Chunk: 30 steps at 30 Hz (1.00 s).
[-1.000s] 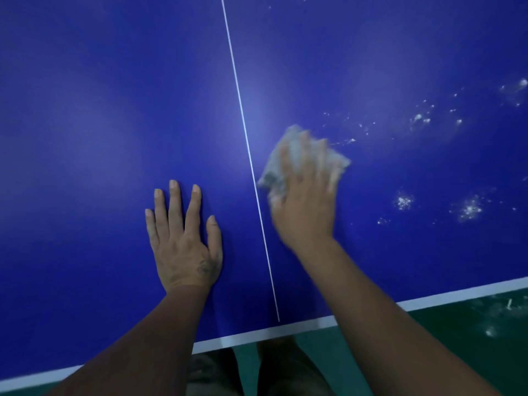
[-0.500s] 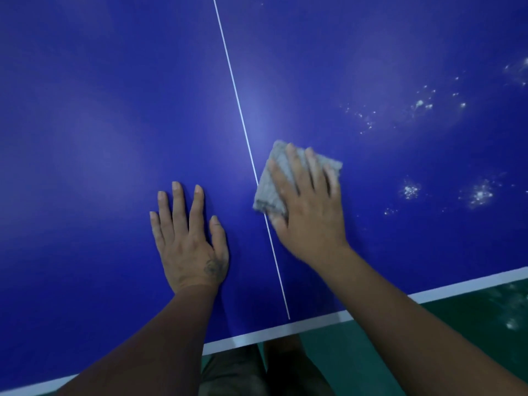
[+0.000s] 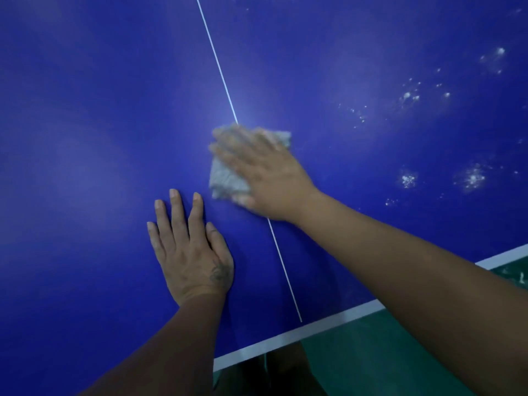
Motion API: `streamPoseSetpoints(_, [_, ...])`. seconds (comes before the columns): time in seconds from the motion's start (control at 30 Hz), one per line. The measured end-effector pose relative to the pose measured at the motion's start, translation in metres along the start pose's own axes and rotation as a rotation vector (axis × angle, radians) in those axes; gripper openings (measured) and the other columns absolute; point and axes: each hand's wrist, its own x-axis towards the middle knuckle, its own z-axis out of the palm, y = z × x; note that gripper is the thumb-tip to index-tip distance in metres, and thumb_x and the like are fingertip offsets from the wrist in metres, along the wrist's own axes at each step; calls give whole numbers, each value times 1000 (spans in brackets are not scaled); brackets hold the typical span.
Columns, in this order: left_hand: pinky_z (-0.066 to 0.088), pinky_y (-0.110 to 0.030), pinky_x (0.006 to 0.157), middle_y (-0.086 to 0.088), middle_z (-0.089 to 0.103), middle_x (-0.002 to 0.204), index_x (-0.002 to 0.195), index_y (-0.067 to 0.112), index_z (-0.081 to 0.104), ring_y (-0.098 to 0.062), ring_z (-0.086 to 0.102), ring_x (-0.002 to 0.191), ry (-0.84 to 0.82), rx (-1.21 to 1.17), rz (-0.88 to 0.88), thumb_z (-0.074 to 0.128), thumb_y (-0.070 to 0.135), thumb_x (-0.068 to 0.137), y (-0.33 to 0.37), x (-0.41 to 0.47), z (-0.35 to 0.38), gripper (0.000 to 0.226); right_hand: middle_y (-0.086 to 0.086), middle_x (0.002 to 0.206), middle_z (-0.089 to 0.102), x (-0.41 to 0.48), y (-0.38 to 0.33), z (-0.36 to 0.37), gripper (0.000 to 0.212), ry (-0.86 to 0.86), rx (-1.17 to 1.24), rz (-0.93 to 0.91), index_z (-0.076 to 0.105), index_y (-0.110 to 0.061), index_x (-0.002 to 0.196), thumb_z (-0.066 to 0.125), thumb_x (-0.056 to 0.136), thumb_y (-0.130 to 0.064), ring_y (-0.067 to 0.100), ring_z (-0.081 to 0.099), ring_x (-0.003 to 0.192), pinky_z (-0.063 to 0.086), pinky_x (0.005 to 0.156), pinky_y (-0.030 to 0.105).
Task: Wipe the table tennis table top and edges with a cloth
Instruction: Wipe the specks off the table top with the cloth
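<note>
A blue table tennis table top [image 3: 94, 132] fills the view, with a thin white centre line [image 3: 220, 67] and a white edge stripe [image 3: 303, 331] near me. A folded grey cloth [image 3: 225, 178] lies on the centre line. My right hand [image 3: 265, 175] presses flat on the cloth with straight, blurred fingers pointing left. My left hand [image 3: 190, 250] rests flat on the table, fingers spread, just below and left of the cloth.
White dust patches [image 3: 468, 177] and specks [image 3: 411, 95] mark the right half of the table. Beyond the near edge lies a green floor [image 3: 371, 361]. My legs [image 3: 274, 375] show below the edge.
My right hand has slid the cloth leftward across the centre line, its fingers turning to point left. The left hand stays pressed in place.
</note>
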Motion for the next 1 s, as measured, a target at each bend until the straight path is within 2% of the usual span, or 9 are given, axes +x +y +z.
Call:
streamPoseSetpoints(0.17, [11,-57,136,-9,23,180,166,17,43,-33,13,168,-10,-16,3,41,27,109,2,-1,-3,58,2,181,9,-13,68,-18,80,57,29,780,18,-22,172,38,106,-62,30,8,167,12,133,53])
streamPoseSetpoints(0.23, [11,-57,136,-9,23,180,166,17,43,-33,14,168,-12,-13,1,42,27,109,1,-1,-3,58,5,181,6,-14,43,-17,80,31,-12,751,15,-22,173,38,106,-59,33,6,167,12,133,55])
streamPoseSetpoints(0.33, [12,-58,136,-9,24,179,165,16,45,-34,14,168,-4,-16,10,43,26,109,-1,-1,-3,57,7,179,19,-35,-5,-6,79,6,-48,355,28,-19,170,46,103,-57,32,17,166,18,132,53])
streamPoseSetpoints(0.4, [12,-57,136,-10,24,179,165,17,44,-34,14,168,1,-9,19,43,26,109,-1,-1,-2,56,5,178,25,-54,9,-6,77,25,-53,284,35,-21,168,54,103,-58,31,22,164,21,131,52])
streamPoseSetpoints(0.53, [11,-57,136,-9,22,180,166,19,41,-34,12,168,-5,-7,19,41,28,109,-3,-2,-2,57,4,181,11,-73,41,-19,76,34,1,884,20,-24,172,42,109,-60,31,9,167,14,133,56])
streamPoseSetpoints(0.6, [11,-58,136,-10,22,180,166,19,41,-34,12,169,-4,-13,19,41,28,109,-3,-2,-1,57,7,181,8,-81,4,-14,78,63,-34,948,14,-21,173,35,107,-56,34,7,167,14,133,58])
streamPoseSetpoints(0.77, [8,-56,136,-9,21,180,166,20,39,-33,10,169,3,-17,23,43,28,110,-6,-2,3,57,3,181,12,-140,-45,2,85,-32,-52,374,21,-22,172,55,102,-57,30,10,167,16,133,55])
streamPoseSetpoints(0.93, [7,-56,136,-8,17,181,167,21,36,-32,7,169,-1,-3,18,41,30,110,-6,-2,4,58,3,181,6,-135,38,-24,79,4,47,1052,15,-22,172,26,109,-68,30,3,167,12,133,60])
streamPoseSetpoints(1.0, [7,-56,136,-8,17,181,168,21,34,-32,7,169,-4,3,22,41,30,111,-6,-3,5,59,8,181,8,-123,8,-17,79,41,29,999,16,-19,172,31,109,-64,34,6,167,13,133,62])
